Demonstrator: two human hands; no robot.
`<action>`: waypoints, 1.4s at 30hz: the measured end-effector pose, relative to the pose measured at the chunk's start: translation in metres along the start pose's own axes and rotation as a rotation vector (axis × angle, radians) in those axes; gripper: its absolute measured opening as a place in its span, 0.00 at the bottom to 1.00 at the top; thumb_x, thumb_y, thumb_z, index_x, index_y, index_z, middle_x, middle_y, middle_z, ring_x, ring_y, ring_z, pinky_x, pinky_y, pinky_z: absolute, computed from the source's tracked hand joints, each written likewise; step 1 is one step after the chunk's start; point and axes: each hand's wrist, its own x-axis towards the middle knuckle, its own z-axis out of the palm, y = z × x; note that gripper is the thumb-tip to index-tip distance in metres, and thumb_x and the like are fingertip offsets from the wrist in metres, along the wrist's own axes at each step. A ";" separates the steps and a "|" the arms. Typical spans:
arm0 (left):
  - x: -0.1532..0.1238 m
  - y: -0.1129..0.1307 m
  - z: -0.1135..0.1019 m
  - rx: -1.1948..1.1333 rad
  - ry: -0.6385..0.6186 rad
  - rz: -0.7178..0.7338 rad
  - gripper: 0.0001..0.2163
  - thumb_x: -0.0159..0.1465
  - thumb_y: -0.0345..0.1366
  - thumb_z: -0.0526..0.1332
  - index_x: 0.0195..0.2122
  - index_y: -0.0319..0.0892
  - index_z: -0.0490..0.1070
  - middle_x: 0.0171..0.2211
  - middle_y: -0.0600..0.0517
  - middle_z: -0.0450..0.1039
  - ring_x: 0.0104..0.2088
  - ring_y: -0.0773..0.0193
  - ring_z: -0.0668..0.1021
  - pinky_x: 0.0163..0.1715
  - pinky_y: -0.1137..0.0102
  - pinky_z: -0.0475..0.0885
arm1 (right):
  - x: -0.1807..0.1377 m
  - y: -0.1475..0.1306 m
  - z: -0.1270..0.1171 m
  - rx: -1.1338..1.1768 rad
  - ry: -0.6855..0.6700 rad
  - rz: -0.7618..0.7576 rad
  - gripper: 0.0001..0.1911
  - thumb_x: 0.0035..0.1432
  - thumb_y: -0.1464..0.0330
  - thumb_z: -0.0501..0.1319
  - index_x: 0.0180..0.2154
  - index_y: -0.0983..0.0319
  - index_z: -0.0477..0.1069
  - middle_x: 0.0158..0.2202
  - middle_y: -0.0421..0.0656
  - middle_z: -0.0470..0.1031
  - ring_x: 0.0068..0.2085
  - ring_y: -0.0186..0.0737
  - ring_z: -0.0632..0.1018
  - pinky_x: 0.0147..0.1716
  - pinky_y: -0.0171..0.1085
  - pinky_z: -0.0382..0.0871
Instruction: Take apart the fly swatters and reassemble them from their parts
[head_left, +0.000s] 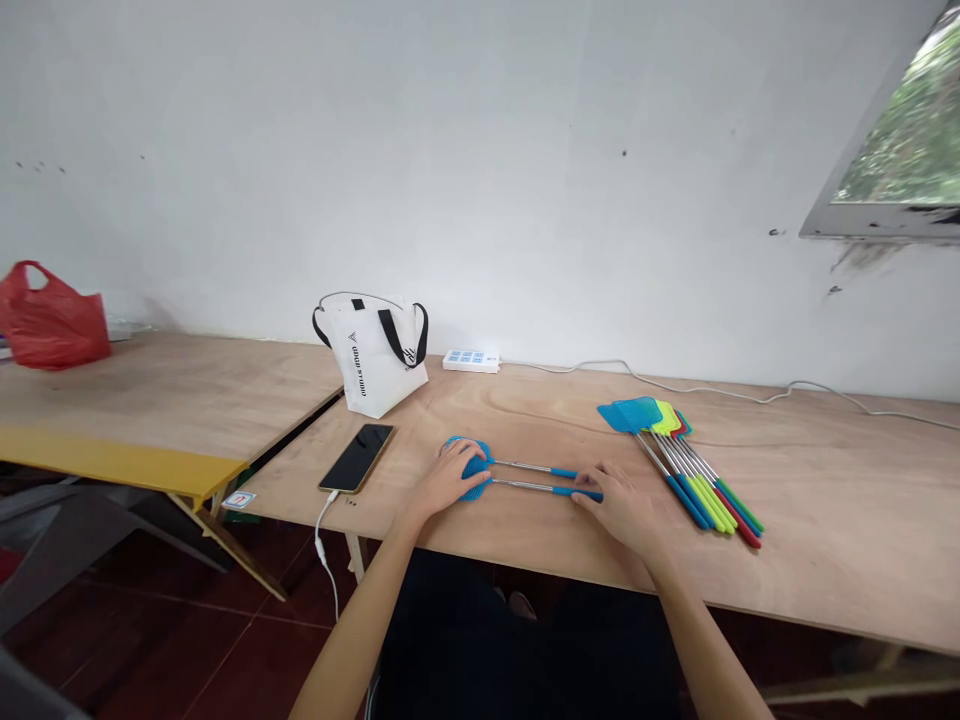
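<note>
Two blue fly swatters [525, 478] lie side by side on the plywood table [825, 520], heads to the left, handles to the right. My left hand [448, 476] rests on the blue swatter heads, fingers curled over them. My right hand [622, 502] lies on the blue handle ends, fingers laid over the nearer handle. A bundle of several more swatters [686, 460] in blue, yellow-green, green and red lies fanned just right of my right hand.
A black phone [358, 457] with a white cable lies left of my left hand. A white tote bag [379, 352] and a white power strip [471, 361] stand by the wall. A red plastic bag [51, 318] sits on the adjoining table at far left.
</note>
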 end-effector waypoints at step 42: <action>-0.007 -0.053 0.007 0.025 0.073 -0.149 0.16 0.74 0.44 0.49 0.57 0.49 0.70 0.62 0.48 0.68 0.64 0.54 0.68 0.65 0.54 0.60 | 0.006 0.043 0.000 0.120 0.054 -0.011 0.16 0.62 0.54 0.58 0.44 0.55 0.76 0.43 0.45 0.75 0.48 0.48 0.77 0.51 0.45 0.69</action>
